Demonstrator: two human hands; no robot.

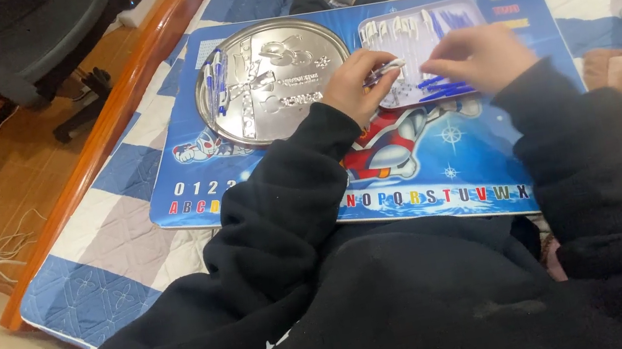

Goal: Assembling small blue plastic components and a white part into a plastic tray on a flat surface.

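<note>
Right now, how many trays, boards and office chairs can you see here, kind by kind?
Round silver metal tray: 1
Rectangular clear plastic tray: 1
Blue cartoon lap board: 1
Black office chair: 1
Total: 4
The small blue and white pen parts are too many and too blurred to count.

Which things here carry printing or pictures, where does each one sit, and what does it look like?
Play mat: on the striped bed cover, a blue rectangle with a cartoon figure and rows of coloured letters and digits.
Round metal tray: on the mat's left part, silver with embossed figures, pens at its left rim.
No screens or packages visible.
</note>
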